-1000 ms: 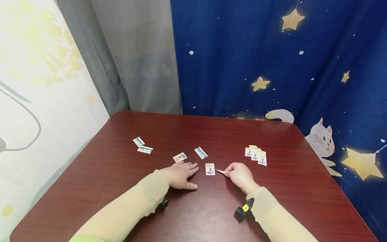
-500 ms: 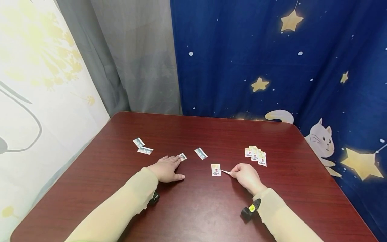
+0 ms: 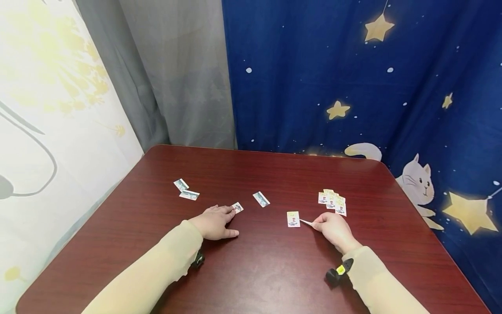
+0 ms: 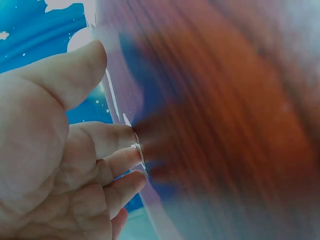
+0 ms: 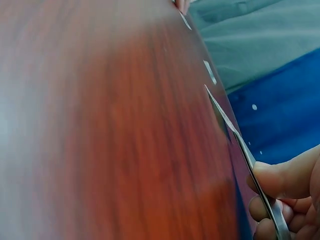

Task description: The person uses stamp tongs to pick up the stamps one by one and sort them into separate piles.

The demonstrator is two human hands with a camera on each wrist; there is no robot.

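My right hand (image 3: 333,229) grips a pair of metal tweezers (image 5: 245,150) between thumb and fingers. At the tweezers' tips is a small yellow-and-white printed card (image 3: 293,219), seen nearly edge-on in the right wrist view. My left hand (image 3: 215,222) lies palm down with its fingers extended, fingertips at another small printed card (image 3: 237,208) and covering part of it. The left wrist view shows those fingers reaching down to the table surface.
Several overlapping yellowish cards (image 3: 331,201) lie at the right of the dark red table (image 3: 251,279). Two blue-green cards (image 3: 189,195) lie at the left, one blue-green card (image 3: 261,199) near the middle. A blue curtain (image 3: 294,87) hangs behind the table.
My right hand has moved right with the tweezers, and the card at their tips has come along. My left hand has shifted left, its fingers now over part of the other card.
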